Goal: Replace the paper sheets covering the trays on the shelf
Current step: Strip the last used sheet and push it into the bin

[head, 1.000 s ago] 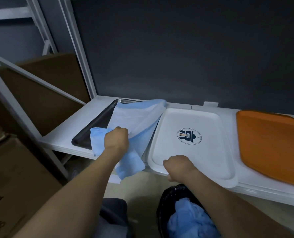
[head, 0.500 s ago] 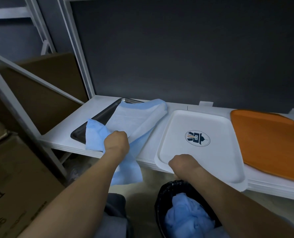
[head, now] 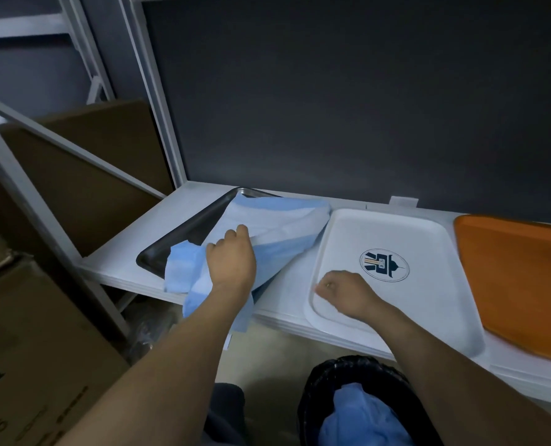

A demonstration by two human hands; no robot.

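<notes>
White shelf (head: 184, 214), crumpled blue paper sheet (head: 280, 220) gripped by left hand (head: 232, 259)

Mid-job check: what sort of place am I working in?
Probably a storeroom or back-of-house supply area: white metal shelving, a white plastic logo tray kept on it, and brown cardboard boxes alongside.

Head camera looks down, close over the shelf (head: 177, 217).

Dim bluish indoor light, soft shadows only. Dark grey back wall (head: 332, 107) underexposed; flat white shelf board (head: 123, 262) brightest. Wide-angle bend on white metal shelf uprights (head: 153, 91). Edges slightly soft.
</notes>
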